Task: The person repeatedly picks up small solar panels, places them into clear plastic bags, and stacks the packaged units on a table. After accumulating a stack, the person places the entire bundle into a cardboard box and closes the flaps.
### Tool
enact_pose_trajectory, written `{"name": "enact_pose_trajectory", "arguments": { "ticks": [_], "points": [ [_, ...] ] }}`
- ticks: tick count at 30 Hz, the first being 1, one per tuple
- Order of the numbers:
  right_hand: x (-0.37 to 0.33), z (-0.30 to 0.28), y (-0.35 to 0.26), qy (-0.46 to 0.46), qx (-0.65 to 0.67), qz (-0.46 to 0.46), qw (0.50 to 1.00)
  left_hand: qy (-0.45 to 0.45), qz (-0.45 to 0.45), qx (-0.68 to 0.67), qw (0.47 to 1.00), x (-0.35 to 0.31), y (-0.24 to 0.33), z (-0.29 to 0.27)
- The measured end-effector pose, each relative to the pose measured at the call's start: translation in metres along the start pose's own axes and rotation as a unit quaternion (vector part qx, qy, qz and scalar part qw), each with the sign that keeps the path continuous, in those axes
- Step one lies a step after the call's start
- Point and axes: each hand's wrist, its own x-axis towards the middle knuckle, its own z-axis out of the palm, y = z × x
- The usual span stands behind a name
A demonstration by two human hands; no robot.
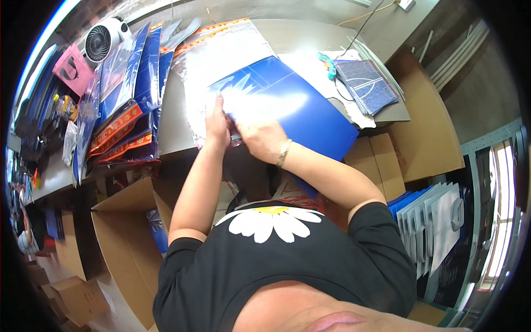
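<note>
A glossy blue folder [316, 117] lies tilted across the table in front of me, with light glaring off its cover. My left hand [217, 123] is closed on its near left edge, thumb pointing up along the cover. Close beside it, my right hand [262, 138] has its fingers curled in at the same near corner. Something small, dark and reddish shows between the two hands, too hidden to name. Beneath and beyond the folder lie clear plastic sleeves [243, 36] with red and orange printed strips.
Bagged blue folders [145, 69] are heaped at the left, near a pink bag [73, 69] and a white fan [103, 40]. At the right are dark blue folders [366, 83] and a teal tool [327, 65]. Cardboard boxes [128, 238] stand below the table.
</note>
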Motion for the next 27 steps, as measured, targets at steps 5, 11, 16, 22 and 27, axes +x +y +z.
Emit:
{"name": "enact_pose_trajectory", "arguments": {
  "ticks": [5,11,16,22,27],
  "points": [
    [0.008,-0.05,0.026,0.12,0.072,0.041,0.989,0.024,0.076,0.029,0.996,0.041,0.043,-0.005],
    [0.022,-0.065,0.186,0.17,0.473,0.392,0.77,-0.146,-0.025,0.035,0.988,0.056,0.114,-0.029],
    [0.027,-0.008,0.184,0.19,0.712,0.345,0.581,-0.113,-0.099,0.065,0.987,0.047,0.085,-0.044],
    [-0.005,0.05,0.159,0.168,0.753,0.401,0.493,-0.043,-0.082,0.176,0.98,0.023,0.056,-0.088],
    [-0.046,0.036,0.152,0.107,0.779,0.336,0.519,-0.061,-0.115,0.142,0.981,-0.007,0.064,-0.088]
  ]
}}
